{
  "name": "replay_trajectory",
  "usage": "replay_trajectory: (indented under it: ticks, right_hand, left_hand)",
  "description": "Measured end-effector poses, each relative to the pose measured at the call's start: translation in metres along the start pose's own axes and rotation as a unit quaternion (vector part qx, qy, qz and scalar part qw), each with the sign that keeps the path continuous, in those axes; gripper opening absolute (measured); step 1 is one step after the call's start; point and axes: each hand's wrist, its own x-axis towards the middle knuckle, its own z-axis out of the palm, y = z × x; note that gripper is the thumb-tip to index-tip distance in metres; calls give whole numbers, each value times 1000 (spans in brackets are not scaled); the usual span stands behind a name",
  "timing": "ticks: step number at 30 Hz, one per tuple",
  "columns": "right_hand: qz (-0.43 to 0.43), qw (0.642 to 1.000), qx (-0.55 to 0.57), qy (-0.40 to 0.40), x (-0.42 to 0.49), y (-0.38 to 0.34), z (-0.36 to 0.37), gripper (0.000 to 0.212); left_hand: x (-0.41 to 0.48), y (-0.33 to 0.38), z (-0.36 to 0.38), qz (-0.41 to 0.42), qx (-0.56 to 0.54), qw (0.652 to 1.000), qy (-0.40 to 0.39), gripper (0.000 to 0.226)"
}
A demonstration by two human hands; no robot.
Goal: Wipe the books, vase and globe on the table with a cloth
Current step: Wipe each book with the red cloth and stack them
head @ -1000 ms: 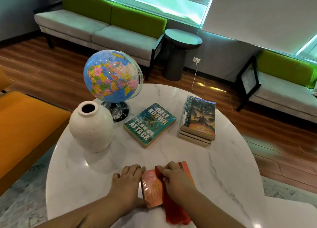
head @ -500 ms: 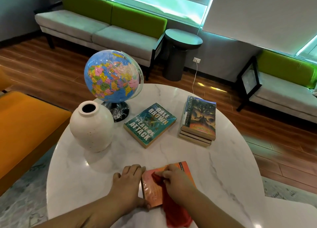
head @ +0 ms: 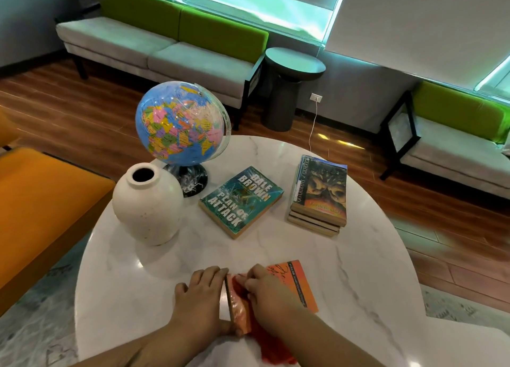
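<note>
On the table, relative to the central book: the globe stands behind-left, the vase left, the book stack right, and the third book lies in front, with the cloth on it.

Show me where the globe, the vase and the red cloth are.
globe (head: 179, 123), head view, middle of the sphere.
vase (head: 147, 206), head view, its rounded body.
red cloth (head: 276, 351), head view, its bunched lower end.
</note>
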Motion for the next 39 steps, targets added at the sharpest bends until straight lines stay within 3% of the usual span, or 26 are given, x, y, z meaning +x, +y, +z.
replay_trajectory:
  ticks: [8,10,13,16,20,25,30,33,37,39]
  right_hand:
    - [5,999,-38,6,8,2,1,50]
    - [-25,999,-35,-18,6,2,1,45]
    - [0,1000,-21,-20,11,10,-6,40]
    - [17,997,-69,-13,17,3,-6,52]
    - [-49,996,-64,-48,12,0,-3,47]
    - [-2,998,-63,-16,14,17,-12,42]
    - [-89,993,-68,-48,-9,1,-1,40]
    - [-118,991,-58,-11,-19,27,-5,32]
    - [-8,993,-62,104,-15,61,-4,29]
    - [6,991,-38,129,-15,46,2,27]
  left_hand:
    - [-1,-1,-2,5,-3,1000,2,115]
    - [-2,-1,-1,7,-3,1000,2,114]
    - [-1,-1,0,6,-4,1000,4,112]
    - [0,-1,-1,6,-1,1000,5,114]
    - [-1,-1,0,6,3,1000,9,113]
    - [0,-2,-1,6,11,1000,3,114]
    - [0,-2,-2,11,18,1000,4,116]
    - [0,-1,-3,14,24,1000,6,117]
    - [0,-1,-3,11,32,999,4,118]
    - [0,-2,-4,12,34,999,5,118]
